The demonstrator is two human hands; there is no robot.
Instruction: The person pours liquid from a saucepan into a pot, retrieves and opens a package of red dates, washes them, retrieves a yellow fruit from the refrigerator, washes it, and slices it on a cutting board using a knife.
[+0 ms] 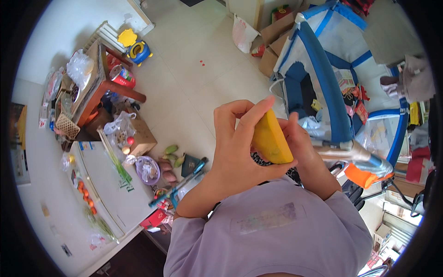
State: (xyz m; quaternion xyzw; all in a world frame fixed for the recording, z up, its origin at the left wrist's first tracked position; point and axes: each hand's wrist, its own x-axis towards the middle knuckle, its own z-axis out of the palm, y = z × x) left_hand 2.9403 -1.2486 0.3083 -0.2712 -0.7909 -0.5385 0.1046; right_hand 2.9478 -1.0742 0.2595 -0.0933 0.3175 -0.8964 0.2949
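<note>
A yellow block-like object (271, 140) with a flat side face and a curved edge is held up in front of my chest. My left hand (235, 142) grips it from the left, fingertips at its top end and thumb along its bottom end. On the other side is my right hand (299, 140), its fingers passing behind the block and partly hidden by it. One fingertip of the right hand sticks up apart from the block. What the block is exactly I cannot tell.
To the right stands a blue-framed mesh playpen (323, 79) with items inside. A wooden table (104, 83) and a white chest-like surface (121, 197) with spring onions (119, 168) are at left. Near them are a purple basket (157, 169), a cardboard box (142, 136) and a toy-like potty (139, 51).
</note>
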